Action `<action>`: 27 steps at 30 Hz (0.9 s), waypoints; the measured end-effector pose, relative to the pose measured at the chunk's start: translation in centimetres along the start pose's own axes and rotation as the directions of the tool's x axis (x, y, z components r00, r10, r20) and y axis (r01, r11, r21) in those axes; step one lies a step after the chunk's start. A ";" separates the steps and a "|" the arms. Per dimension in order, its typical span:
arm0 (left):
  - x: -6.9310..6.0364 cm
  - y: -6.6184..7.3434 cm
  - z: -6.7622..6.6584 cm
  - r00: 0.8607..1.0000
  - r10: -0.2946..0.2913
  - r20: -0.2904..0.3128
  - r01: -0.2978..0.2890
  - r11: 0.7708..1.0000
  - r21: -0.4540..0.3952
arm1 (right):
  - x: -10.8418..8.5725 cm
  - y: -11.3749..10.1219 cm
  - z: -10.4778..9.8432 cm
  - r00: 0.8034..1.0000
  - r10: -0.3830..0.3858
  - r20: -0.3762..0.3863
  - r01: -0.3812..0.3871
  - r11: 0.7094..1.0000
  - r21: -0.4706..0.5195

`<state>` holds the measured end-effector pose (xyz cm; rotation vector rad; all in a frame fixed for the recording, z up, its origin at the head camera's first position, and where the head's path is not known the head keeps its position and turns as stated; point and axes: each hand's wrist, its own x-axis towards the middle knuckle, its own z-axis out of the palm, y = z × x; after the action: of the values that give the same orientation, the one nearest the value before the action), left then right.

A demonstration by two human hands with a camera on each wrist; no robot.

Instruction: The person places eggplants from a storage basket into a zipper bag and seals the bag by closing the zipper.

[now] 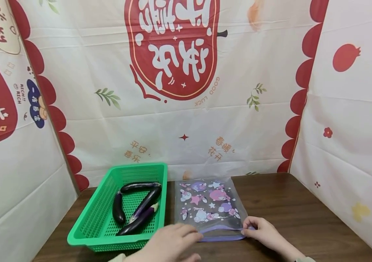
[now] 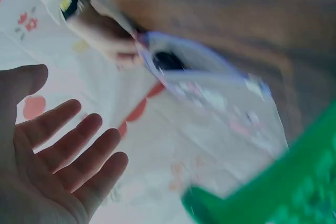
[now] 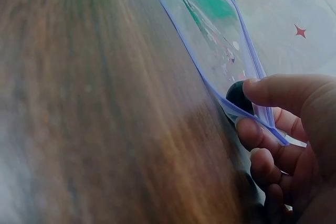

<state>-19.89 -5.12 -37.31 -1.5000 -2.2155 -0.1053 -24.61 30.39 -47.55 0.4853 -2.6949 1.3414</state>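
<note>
A clear zip bag (image 1: pixel 205 207) with cartoon prints and a purple-edged mouth lies flat on the table. My right hand (image 1: pixel 262 232) pinches the right corner of that mouth between thumb and fingers. In the right wrist view the purple rim (image 3: pixel 191 59) gapes, and a dark rounded object (image 3: pixel 239 97) shows inside by the thumb; most of it is hidden. My left hand (image 1: pixel 171 243) hovers by the front right corner of the green basket (image 1: pixel 90 214), fingers spread and holding nothing. Several dark purple eggplants (image 1: pixel 148 200) lie in the basket.
The brown wooden table (image 1: pixel 277 196) extends right of the bag. White printed cloth (image 1: pixel 186 123) hangs behind, with similar cloth walls at both sides. The basket's raised right rim (image 1: pixel 165 193) stands close to the bag's left edge.
</note>
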 end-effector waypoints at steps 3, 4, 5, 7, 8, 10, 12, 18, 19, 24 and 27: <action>0.3 -1.0 -1.3 0.998 -0.049 -0.042 0.050 0.998 0.032 | 0.0 0.0 -0.2 1.000 0.007 -0.007 -0.007 1.000 -0.011; 0.5 -1.4 -1.7 0.997 -0.059 -0.057 0.061 0.997 0.042 | 0.0 0.0 -0.2 1.000 0.008 -0.008 -0.009 1.000 -0.014; 0.7 -1.9 -2.0 0.996 -0.065 -0.064 0.068 0.996 0.052 | 0.0 0.0 -0.2 1.000 0.010 -0.008 -0.010 1.000 -0.016; 1.2 -2.9 -2.7 0.995 -0.068 -0.071 0.074 0.994 0.083 | 0.0 0.0 -0.2 1.000 0.013 -0.009 -0.013 1.000 -0.016; 1.4 -3.5 -3.0 0.995 -0.068 -0.072 0.075 0.993 0.091 | 0.0 0.0 -0.2 1.000 0.012 -0.009 -0.013 1.000 -0.017; 1.7 -4.9 -3.5 0.995 -0.072 -0.072 0.079 0.992 0.096 | 0.0 0.0 -0.1 1.000 0.012 -0.010 -0.013 1.000 -0.019; 1.9 -6.3 -3.9 0.993 -0.087 -0.080 0.094 0.992 0.090 | 0.0 0.1 0.0 1.000 0.014 -0.008 -0.014 1.000 -0.020; 1.6 -11.1 -3.7 0.974 -0.211 -0.077 0.215 0.975 0.061 | 0.0 0.1 0.0 1.000 0.011 -0.007 -0.011 1.000 -0.021; 1.5 -11.9 -3.5 0.969 -0.238 -0.068 0.242 0.969 0.056 | -0.1 0.1 0.0 1.000 0.009 -0.009 -0.010 1.000 -0.021; 1.2 -15.1 -2.6 0.947 -0.319 -0.030 0.319 0.947 0.021 | -0.1 0.1 0.0 1.000 0.017 -0.018 -0.018 0.999 -0.027; 0.9 -16.6 -2.2 0.932 -0.361 -0.021 0.362 0.932 0.010 | -0.2 0.1 0.1 0.999 0.028 -0.020 -0.028 0.999 -0.030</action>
<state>-34.36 -11.70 -31.83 -1.0611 -2.4475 -0.2185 -24.48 30.42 -47.75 0.4314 -2.7118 1.3033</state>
